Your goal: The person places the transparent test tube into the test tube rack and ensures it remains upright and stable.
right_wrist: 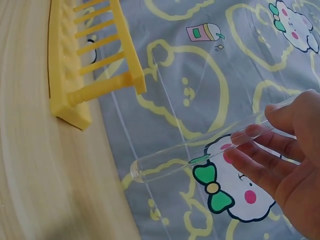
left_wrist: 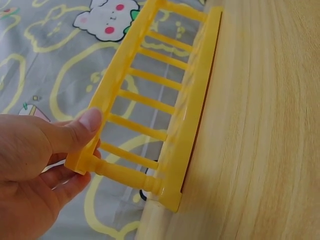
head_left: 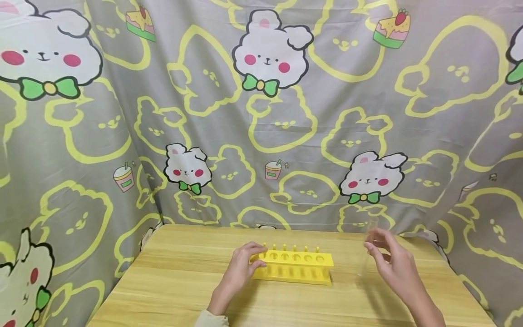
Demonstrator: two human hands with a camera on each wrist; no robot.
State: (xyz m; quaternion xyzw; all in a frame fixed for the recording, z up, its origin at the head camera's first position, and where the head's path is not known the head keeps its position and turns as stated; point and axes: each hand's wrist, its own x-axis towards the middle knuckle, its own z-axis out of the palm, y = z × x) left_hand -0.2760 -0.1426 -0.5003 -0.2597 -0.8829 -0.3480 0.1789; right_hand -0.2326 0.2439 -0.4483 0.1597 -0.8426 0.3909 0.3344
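A yellow test tube rack (head_left: 292, 268) stands on the table, with a row of round holes along its top and short pegs behind them. My left hand (head_left: 242, 264) grips the left end of its top plate, thumb on the near side, as the left wrist view also shows on the rack (left_wrist: 187, 135). To the right of the rack, my right hand (head_left: 392, 263) pinches a clear glass test tube (right_wrist: 175, 155) by its upper part. The tube hangs nearly upright, its rounded closed end downward and apart from the rack.
The wooden table (head_left: 171, 277) carries the rack near its middle. A grey curtain (head_left: 220, 122) with cartoon bunnies and yellow outlines hangs behind the table and at both sides.
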